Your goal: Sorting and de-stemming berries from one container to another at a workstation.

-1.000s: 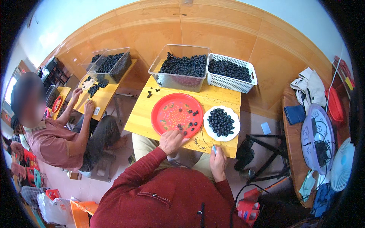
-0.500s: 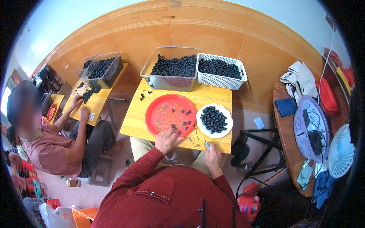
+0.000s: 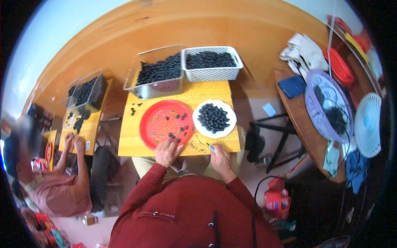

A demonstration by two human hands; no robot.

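My left hand [image 3: 166, 153] rests on the near rim of a round red plate [image 3: 145, 133], its fingers stretched over the edge beside a few small, dark, berry-like balls [image 3: 173, 135]. No ball shows in those fingers. At the table's near edge, my right hand [image 3: 221, 161] is closed around a slim blue-handled tool [image 3: 211, 148] with a thin dark tip; its exact kind is too small to make out. A white scalloped plate [image 3: 228, 129], just beyond the right hand, bears a heap of the same dark balls [image 3: 213, 118].
Behind the plates stand a clear bin [image 3: 142, 91] and a white perforated basket [image 3: 213, 75], both holding dark balls. Dark crumbs litter the yellow table [image 3: 129, 142]. A co-worker [image 3: 58, 192] sits at another table on the left. A brown table [image 3: 285, 105] with a purple basin [image 3: 311, 109] stands right.
The whole view has swung, so the tables sit further left in the picture. My left hand stays at the red plate's rim, and the right keeps hold of the blue-handled tool.
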